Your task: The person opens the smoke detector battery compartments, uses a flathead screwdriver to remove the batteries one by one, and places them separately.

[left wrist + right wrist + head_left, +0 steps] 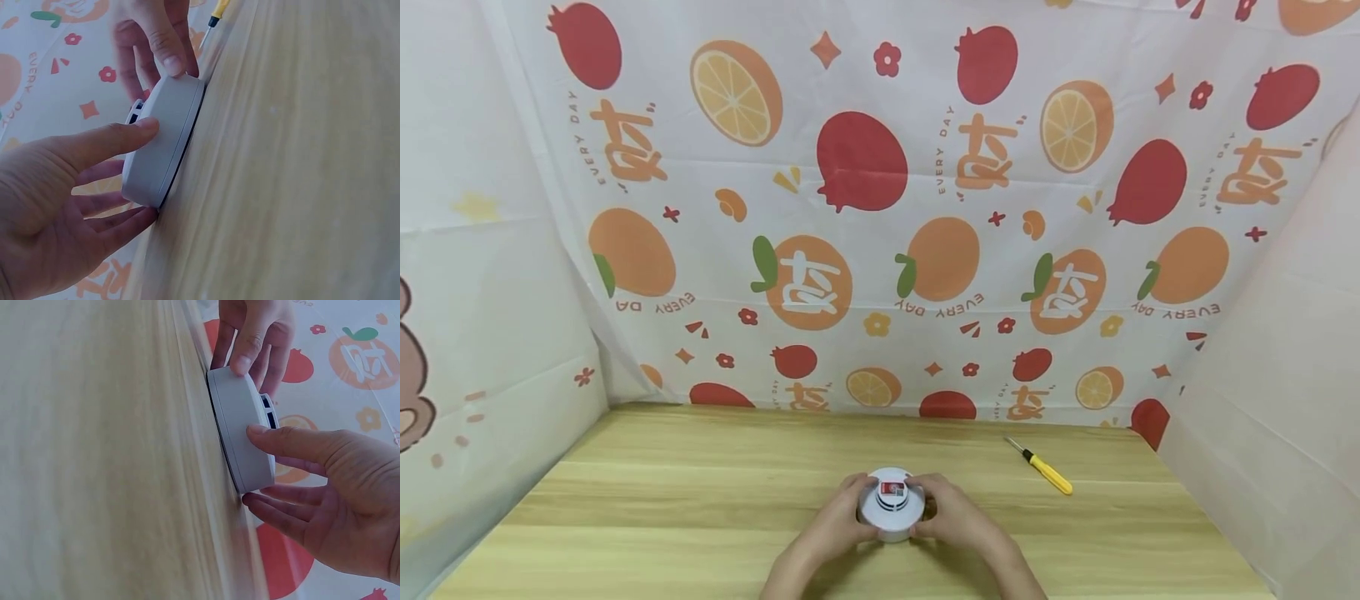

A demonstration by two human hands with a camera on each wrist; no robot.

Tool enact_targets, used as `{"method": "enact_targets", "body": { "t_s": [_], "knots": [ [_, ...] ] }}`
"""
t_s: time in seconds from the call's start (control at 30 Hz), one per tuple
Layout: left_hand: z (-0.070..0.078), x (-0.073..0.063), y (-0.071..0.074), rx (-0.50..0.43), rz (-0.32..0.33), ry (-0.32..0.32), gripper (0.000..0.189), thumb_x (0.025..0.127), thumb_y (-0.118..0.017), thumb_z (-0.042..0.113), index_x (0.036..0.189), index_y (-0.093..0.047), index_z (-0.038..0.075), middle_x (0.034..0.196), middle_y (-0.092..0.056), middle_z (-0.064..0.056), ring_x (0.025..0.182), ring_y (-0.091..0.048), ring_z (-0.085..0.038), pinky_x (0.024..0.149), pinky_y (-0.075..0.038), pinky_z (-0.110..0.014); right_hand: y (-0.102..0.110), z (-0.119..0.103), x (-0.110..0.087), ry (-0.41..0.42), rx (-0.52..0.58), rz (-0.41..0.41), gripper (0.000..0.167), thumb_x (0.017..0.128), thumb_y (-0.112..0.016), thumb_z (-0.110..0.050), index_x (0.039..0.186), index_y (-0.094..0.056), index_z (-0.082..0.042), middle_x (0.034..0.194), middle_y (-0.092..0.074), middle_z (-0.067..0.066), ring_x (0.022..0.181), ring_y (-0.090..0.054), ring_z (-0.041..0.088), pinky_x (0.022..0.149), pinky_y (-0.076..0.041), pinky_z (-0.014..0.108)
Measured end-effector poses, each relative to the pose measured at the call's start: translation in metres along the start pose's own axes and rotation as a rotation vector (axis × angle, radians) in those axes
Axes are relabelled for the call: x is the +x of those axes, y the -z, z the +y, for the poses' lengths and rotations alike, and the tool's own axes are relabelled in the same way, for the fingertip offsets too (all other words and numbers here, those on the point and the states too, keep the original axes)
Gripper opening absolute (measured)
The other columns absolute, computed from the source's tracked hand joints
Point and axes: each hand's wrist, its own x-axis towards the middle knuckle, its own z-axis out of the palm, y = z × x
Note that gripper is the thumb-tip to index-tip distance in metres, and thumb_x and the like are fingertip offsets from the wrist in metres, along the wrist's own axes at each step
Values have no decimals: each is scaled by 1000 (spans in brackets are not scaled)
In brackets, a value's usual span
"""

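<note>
A round white smoke detector [892, 520] with a raised vented cap and a red-and-white label sits on the wooden table near its front, label side up. My left hand [837, 523] grips its left side and my right hand [957, 518] grips its right side. In the left wrist view, the left thumb lies on the smooth side wall of the detector [164, 140], fingers curving around the far side and base. The right wrist view shows the right hand [350, 494] holding it in the same way. What lies under the detector is hidden.
A screwdriver [1048, 473] with a yellow handle lies on the table [700, 500] to the right, its tip pointing toward the back. A fruit-printed white cloth [880, 333] hangs behind, and pale cloths stand at both sides.
</note>
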Motion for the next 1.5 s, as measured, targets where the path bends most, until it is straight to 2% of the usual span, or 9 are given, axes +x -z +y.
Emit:
{"method": "enact_targets", "body": {
  "t_s": [0.2,0.5,0.7,0.8,0.93,1.13,1.3,1.5],
  "knots": [
    [1,1,-2,36,-4,5,72,63,-80,8,125,-46,-9,129,-37,-34,113,-38,-51,93,-32,-63,-2,0,0,-29,7,1,63,69,-79,-12,125,-52,-2,119,-50,11,104,-51,27,90,-46,36],
    [3,2,-3,49,30,16,73,61,-81,7,124,-48,-9,128,-40,-30,113,-40,-49,93,-33,-63,-2,-3,1,-30,79,10,64,68,-78,-5,125,-51,2,118,-48,15,103,-52,30,88,-48,35],
    [1,4,-4,19,47,21,72,59,-82,6,121,-49,-10,125,-42,-30,112,-41,-48,94,-33,-61,-1,-3,2,-69,114,23,62,68,-77,-3,124,-51,0,114,-44,16,102,-52,31,86,-49,30],
    [1,4,-4,11,65,23,71,59,-82,6,120,-50,-10,124,-43,-30,111,-42,-48,95,-33,-60,-1,-4,2,-78,150,31,59,68,-77,-1,121,-51,-1,112,-43,15,102,-53,32,84,-50,28],
    [0,4,-3,10,78,15,68,60,-82,8,119,-52,-9,123,-45,-29,111,-43,-47,95,-34,-59,1,-1,2,-45,207,32,51,70,-75,4,114,-51,2,111,-44,18,102,-53,36,83,-50,29],
    [-5,4,1,-57,108,10,63,65,-81,11,117,-53,-10,120,-49,-29,111,-44,-45,95,-34,-58,3,3,3,-40,334,8,44,73,-63,15,113,-50,1,122,-45,21,108,-51,36,86,-49,32],
    [-5,5,4,-55,131,17,60,69,-79,17,116,-54,-9,116,-53,-27,108,-47,-43,92,-38,-56,5,4,3,-33,308,3,48,73,-62,13,115,-51,-6,125,-44,19,107,-52,32,86,-49,35],
    [-2,5,5,-92,91,52,59,74,-77,22,119,-53,-9,116,-54,-25,103,-52,-37,89,-44,-51,6,4,1,-16,246,36,48,73,-65,12,115,-51,-6,124,-45,19,104,-54,32,85,-50,36]
  ]
}}
